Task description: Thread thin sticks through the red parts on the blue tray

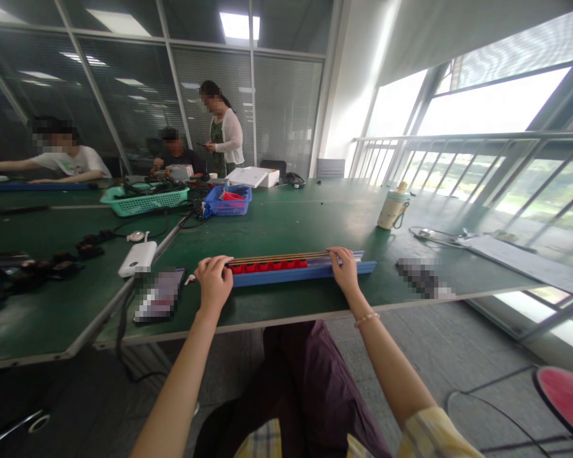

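A long blue trough (286,275) lies crosswise on the green table near its front edge. Red pieces (267,266) sit in a row along its left and middle part, while bare silvery metal shows inside near the right end. Thin brown strips (281,257) run lengthwise above the row, along the trough's far side. My left hand (214,278) is closed around the strips' left end, over the trough's end. With fingers pinched, my right hand (344,268) grips the strips' right end over the trough. My fingertips are partly hidden behind it.
Left of the trough are a phone (160,295) and a white power bank (138,258). A teal basket (146,202) and a blue basket (228,202) stand farther back. A bottle (392,208) and a blurred dark item (420,277) are at right. Other people are across the table.
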The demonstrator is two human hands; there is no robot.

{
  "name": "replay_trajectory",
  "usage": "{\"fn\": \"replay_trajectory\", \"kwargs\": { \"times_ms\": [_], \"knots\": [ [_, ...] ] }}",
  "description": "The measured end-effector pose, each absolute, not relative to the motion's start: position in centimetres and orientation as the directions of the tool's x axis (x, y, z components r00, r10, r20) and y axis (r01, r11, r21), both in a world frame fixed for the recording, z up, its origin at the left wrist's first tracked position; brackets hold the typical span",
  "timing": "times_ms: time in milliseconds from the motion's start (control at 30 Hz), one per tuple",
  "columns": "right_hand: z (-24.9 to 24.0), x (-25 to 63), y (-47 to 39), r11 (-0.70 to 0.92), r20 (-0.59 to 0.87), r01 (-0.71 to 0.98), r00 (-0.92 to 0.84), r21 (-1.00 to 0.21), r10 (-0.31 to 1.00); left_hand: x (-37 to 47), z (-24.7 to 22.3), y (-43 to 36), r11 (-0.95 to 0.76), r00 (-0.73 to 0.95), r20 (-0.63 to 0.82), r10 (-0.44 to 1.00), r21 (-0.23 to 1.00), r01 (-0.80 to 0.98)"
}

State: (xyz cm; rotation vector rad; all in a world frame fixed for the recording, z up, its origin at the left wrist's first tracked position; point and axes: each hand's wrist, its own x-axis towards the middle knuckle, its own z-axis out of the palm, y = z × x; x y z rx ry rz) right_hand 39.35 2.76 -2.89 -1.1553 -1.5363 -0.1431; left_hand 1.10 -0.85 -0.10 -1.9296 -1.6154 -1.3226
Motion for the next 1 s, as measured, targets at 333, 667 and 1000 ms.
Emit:
{"fn": "replay_trajectory", "kwargs": {
  "times_ms": [333,667,1000],
  "knots": [
    [-2.9,39.5,2.8,0.474,0.814,0.733,0.185,-0.487,0.55,1.1,0.0,-0.9,-0.33,-0.052,0.782,0.621,0.321,0.888],
    [-4.0,40.2,3.6,0.365,0.782,0.738,0.344,-0.567,0.52,1.1,0.0,-0.9,-0.331,-0.052,0.781,0.622,0.322,0.887],
    [-3.5,39.7,2.9,0.289,0.705,0.72,0.377,-0.631,0.601,1.1,-0.1,-0.7,-0.332,-0.057,0.788,0.613,0.323,0.886]
  ]
}}
